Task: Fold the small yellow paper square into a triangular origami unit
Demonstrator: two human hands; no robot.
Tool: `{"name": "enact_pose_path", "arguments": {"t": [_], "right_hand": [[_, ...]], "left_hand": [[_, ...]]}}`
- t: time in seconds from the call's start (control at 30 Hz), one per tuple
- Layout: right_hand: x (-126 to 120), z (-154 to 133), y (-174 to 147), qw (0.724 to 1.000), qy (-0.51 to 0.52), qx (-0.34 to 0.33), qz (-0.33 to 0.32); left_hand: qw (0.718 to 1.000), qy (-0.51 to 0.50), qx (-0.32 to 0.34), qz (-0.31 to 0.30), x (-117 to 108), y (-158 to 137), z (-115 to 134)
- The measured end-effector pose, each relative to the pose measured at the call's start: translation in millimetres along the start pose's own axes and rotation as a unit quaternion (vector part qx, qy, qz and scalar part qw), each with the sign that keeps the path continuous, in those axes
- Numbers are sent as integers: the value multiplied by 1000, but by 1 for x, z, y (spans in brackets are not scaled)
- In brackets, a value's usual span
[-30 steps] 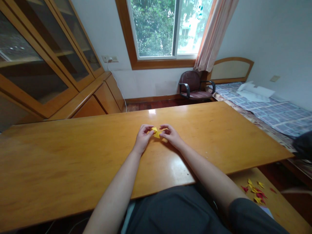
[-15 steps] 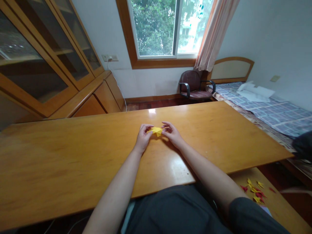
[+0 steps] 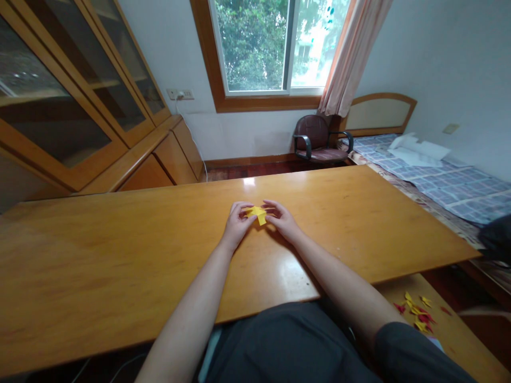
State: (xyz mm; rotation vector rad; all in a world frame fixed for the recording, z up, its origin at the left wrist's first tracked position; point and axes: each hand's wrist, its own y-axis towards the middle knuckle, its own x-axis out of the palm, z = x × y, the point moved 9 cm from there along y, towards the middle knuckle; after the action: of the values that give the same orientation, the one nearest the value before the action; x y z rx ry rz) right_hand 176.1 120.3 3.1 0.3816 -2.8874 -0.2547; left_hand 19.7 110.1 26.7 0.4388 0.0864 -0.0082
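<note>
Between my two hands is a small piece of folded yellow paper (image 3: 259,214), with creased facets and one flap pointing down toward me. My left hand (image 3: 238,223) pinches its left side, thumb in front and fingers behind. On the other side, my right hand (image 3: 280,219) grips the right edge between thumb and fingers. Both hands are just above the wooden table (image 3: 151,255), near its middle. The fingertips behind the paper are partly hidden.
Several red and yellow folded paper pieces (image 3: 417,314) lie on a lower wooden surface (image 3: 463,340) at right. A maroon armchair (image 3: 315,138) stands beyond the table, a bed (image 3: 447,186) to the right, and a glass-fronted cabinet (image 3: 80,96) at left.
The yellow paper has turned slightly, and its front flap now hangs lower and further right. My fingers have shifted a little around it; both forearms stay nearly where they were.
</note>
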Motion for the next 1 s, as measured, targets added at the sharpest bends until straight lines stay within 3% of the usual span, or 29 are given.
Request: {"name": "enact_pose_path", "arguments": {"t": [0.37, 0.63, 1.0], "right_hand": [[-9, 1, 1, 999, -19, -12, 37], [-15, 0, 3, 998, -24, -14, 64], [-8, 2, 1, 998, -44, -2, 38]], "left_hand": [[999, -3, 1, 36, -10, 2, -8], [999, 33, -2, -14, 3, 1, -2], [997, 65, -35, -7, 1, 0, -6]]}}
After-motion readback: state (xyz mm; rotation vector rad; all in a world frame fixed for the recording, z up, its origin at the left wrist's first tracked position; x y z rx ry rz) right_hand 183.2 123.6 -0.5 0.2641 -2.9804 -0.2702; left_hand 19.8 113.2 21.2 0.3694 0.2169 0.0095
